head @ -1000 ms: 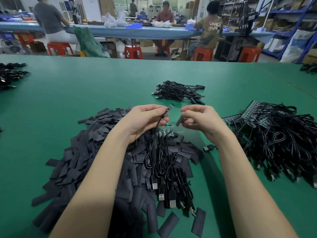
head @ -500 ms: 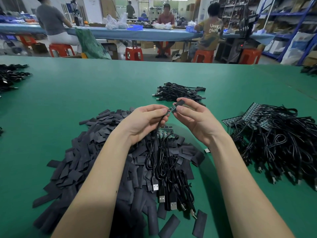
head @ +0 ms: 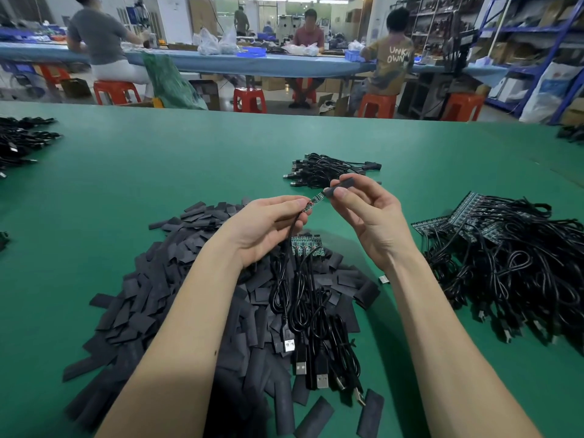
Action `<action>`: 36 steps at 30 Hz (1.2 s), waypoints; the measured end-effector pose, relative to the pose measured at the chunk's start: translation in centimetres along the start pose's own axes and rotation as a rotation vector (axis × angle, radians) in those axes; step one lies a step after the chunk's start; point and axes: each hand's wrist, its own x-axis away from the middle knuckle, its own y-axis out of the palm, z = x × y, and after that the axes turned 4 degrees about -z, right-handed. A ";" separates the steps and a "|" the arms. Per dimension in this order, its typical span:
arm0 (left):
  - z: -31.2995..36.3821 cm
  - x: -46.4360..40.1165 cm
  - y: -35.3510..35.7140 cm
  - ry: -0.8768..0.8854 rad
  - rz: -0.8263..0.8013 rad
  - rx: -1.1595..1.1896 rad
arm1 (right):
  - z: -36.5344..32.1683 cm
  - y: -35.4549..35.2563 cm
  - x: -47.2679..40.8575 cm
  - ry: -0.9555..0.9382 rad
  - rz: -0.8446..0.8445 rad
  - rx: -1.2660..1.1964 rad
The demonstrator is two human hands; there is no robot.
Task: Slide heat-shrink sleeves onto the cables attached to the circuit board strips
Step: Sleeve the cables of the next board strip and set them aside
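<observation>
My left hand [head: 268,227] pinches the circuit board strip [head: 314,201] at its cable end, free tip aimed right | my right hand [head: 366,213] pinches a black heat-shrink sleeve [head: 341,185], mouth meeting that tip for threading | both raised above the sleeve pile [head: 177,298].

Narrow green circuit board strip [head: 314,201] held tilted above the table, black sleeve [head: 341,186] over its far tip, thin black cable [head: 292,235] hanging from its near end
</observation>
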 end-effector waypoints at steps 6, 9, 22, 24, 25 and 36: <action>0.0 0.0 0.0 -0.002 0.002 -0.012 | 0.1 0.1 0.2 -0.045 -0.019 0.062; 0.0 0.1 -0.2 0.010 -0.002 -0.055 | 0.2 0.0 0.2 -0.040 -0.022 0.063; 0.0 0.4 -1.0 0.105 -0.073 -0.332 | -0.6 -1.1 0.3 0.166 -0.167 0.031; -0.1 0.4 -0.9 0.117 -0.069 -0.346 | -0.4 -1.0 0.4 0.142 -0.161 0.044; -0.2 0.4 -0.8 0.121 -0.067 -0.347 | -0.3 -0.9 0.4 0.120 -0.157 0.048; -0.6 0.1 -0.9 0.181 -0.031 -0.338 | 0.0 -0.7 0.2 0.022 -0.137 0.145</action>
